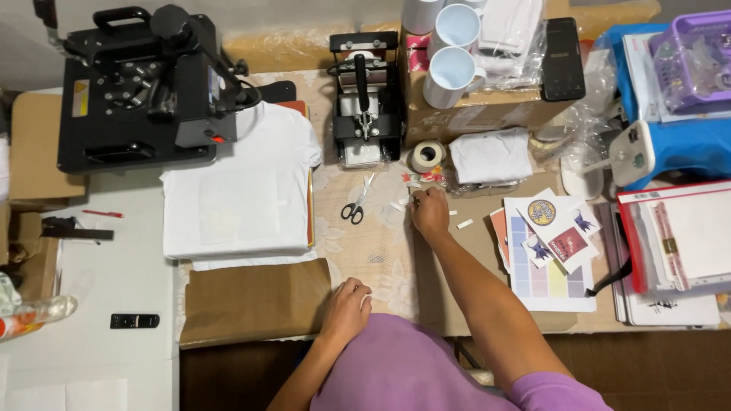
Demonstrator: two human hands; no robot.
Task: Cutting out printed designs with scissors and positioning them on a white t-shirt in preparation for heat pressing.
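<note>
At counter centre, right hand (430,211): stretched forward, fingers pinched narrow on a small white tape strip (412,199); what exactly sits between the fingertips too small to tell.
Near counter edge, left hand (346,304): resting knuckles-up, loosely curled, holding nothing visible, just beside the brown paper sheet (255,301).
Around right hand: more cut white strips (464,224) scattered on the cloth, well apart from each other; scissors (352,211) lying closed to the left; tape roll (426,155) just beyond the fingers.
Cut so far: several strips already off the roll and lying loose.
Printed sheets (550,251): stack to the right, colour-block page underneath, small cut-out designs on top, none yet taped to anything in view.
White T-shirt (240,183): folded flat on the lower plate of the flat heat press (141,87), press head swung aside, a pale sheet lying on the chest.
Mug press (365,99): standing behind the scissors, no mug visible in it.
White mugs (451,57): on the cardboard box (480,110), blank, no design wrapped on.
Left to do, by judgement: strips not yet applied; mugs and shirt apparently unpressed.
</note>
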